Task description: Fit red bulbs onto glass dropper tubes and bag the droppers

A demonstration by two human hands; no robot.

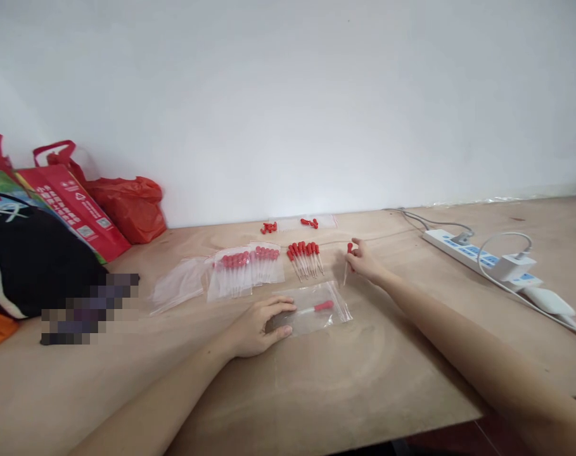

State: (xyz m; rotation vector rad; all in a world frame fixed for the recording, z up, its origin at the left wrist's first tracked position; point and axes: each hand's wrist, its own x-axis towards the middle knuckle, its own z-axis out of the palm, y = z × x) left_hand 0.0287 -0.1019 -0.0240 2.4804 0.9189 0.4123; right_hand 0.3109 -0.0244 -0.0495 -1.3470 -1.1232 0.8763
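Observation:
In the head view my right hand [361, 261] pinches a red-bulbed dropper [349, 249], its thin clear tube pointing down to the wood. My left hand [259, 324] lies over the left end of a clear zip bag [311, 323], thumb and fingers apart. Inside that bag rests one dropper [323, 306] with its red bulb to the right. Between the hands and farther back, a row of loose droppers [307, 256] lies side by side, bulbs toward the wall. Left of them are bags filled with droppers [235, 269].
Flat clear bags [180, 283] lie at the left. Loose red bulbs [269, 227] sit near the wall. A white power strip [463, 252] with chargers and cables stands right of my right arm. Red bags [126, 206] and a black bag [35, 259] fill the left side.

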